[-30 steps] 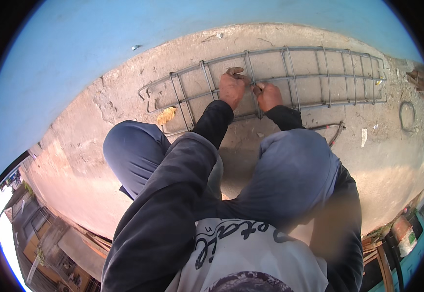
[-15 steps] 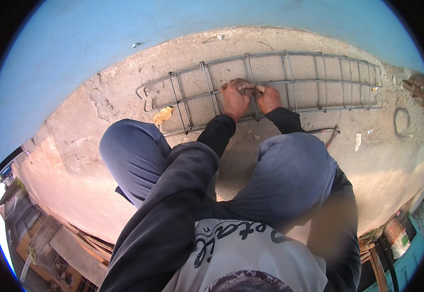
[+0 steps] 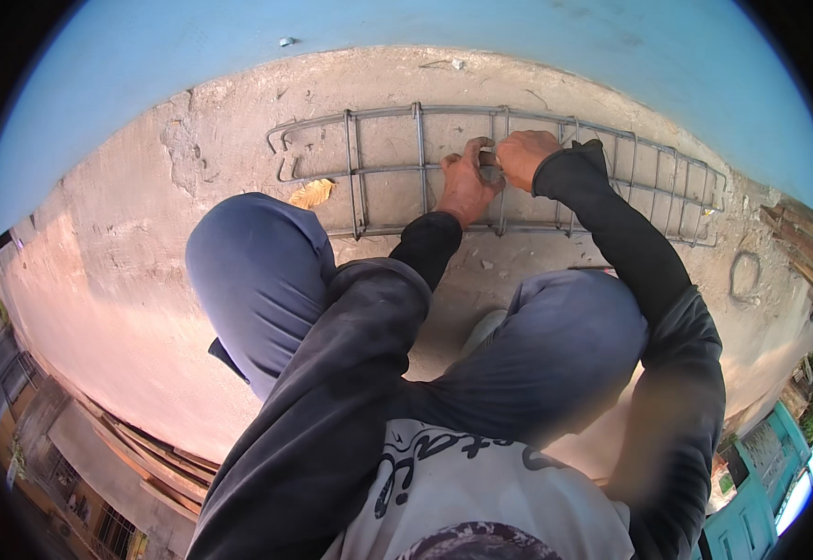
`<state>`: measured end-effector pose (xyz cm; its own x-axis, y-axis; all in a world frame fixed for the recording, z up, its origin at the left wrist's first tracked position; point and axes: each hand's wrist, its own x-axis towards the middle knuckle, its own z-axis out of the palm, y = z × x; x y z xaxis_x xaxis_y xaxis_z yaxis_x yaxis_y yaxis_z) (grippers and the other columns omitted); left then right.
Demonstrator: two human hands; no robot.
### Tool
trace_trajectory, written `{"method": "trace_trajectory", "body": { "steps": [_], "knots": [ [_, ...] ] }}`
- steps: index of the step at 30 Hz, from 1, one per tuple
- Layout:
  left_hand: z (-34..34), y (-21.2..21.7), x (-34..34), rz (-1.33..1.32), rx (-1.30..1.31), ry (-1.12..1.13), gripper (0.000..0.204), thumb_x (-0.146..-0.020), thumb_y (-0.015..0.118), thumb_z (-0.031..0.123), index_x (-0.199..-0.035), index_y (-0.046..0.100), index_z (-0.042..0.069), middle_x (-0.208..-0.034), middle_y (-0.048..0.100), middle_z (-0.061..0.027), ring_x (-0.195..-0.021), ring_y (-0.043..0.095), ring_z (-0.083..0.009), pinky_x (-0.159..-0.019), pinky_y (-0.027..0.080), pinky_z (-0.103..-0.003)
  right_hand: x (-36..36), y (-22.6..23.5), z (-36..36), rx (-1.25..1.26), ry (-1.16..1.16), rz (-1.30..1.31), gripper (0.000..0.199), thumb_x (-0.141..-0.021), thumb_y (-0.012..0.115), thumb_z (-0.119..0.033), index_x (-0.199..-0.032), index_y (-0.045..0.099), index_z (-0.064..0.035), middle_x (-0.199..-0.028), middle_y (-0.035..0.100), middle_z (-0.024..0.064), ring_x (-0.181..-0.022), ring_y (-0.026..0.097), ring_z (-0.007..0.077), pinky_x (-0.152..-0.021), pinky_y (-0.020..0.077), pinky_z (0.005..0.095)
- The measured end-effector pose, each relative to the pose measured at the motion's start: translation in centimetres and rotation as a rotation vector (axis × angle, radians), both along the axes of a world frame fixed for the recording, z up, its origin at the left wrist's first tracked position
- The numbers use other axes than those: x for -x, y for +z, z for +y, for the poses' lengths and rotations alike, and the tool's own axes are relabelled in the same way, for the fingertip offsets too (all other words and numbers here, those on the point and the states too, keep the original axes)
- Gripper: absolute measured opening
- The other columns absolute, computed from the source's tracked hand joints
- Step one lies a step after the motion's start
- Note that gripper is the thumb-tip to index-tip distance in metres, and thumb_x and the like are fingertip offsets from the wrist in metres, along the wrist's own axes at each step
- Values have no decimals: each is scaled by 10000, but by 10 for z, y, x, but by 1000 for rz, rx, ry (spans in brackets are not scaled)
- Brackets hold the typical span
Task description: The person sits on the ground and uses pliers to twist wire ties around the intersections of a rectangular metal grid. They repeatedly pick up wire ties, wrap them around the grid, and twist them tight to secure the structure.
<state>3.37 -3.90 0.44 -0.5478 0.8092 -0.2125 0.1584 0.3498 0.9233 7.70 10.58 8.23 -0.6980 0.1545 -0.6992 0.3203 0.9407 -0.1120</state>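
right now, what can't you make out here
Head view:
Whatever the right hand may hold; its curled fingers hide it
Part of the metal frame; the left hand covers it
Upper right sleeve; a tan blur veils part
Patterned cloth; cut off by the lower edge

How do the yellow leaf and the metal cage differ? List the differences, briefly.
Colour: the leaf is yellow, while the cage is grey.
Size: the leaf is small; the cage is long, stretching well past it.
Build: the leaf is one solid piece, the cage an open grid of bars.
Handling: the left hand and right hand work at the cage; neither is at the leaf.
Both lie on the ground.
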Motion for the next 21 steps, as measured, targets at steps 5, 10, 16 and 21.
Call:
{"method": "trace_trajectory", "body": {
  "steps": [5,10,16,21],
  "knots": [
    [5,-3,1,27,-25,51,520,-746,751,85,-1220,538,99,-895,721,-39,-931,584,-220,-1002,240,-401,-7,0,16,39,-120,226,157,-836,629,-91,-957,716,-43,-925,708,179,-927,686,345,-772,546,435],
    [7,-3,-5,67,-4,75,400,-773,754,98,-1141,598,100,-864,723,-25,-894,589,-221,-992,245,-395,-67,-49,17,92,-385,190,171,-895,581,-148,-965,696,-43,-832,697,146,-853,688,337,-725,531,448],
    [4,-2,-1,60,17,24,320,-795,756,84,-1088,632,116,-874,726,-16,-902,577,-207,-984,246,-389,-87,-53,-1,1174,-1332,-98,306,-1000,543,-245,-1131,616,23,-810,687,99,-732,658,178,-636,537,337],
    [8,-4,-6,92,85,-51,308,-828,752,133,-1113,638,113,-931,729,-7,-980,587,-188,-1025,278,-377,-117,-12,9,1139,-1433,163,401,-1024,523,-288,-1271,555,26,-949,682,127,-810,663,189,-738,579,340]
  ]
}}
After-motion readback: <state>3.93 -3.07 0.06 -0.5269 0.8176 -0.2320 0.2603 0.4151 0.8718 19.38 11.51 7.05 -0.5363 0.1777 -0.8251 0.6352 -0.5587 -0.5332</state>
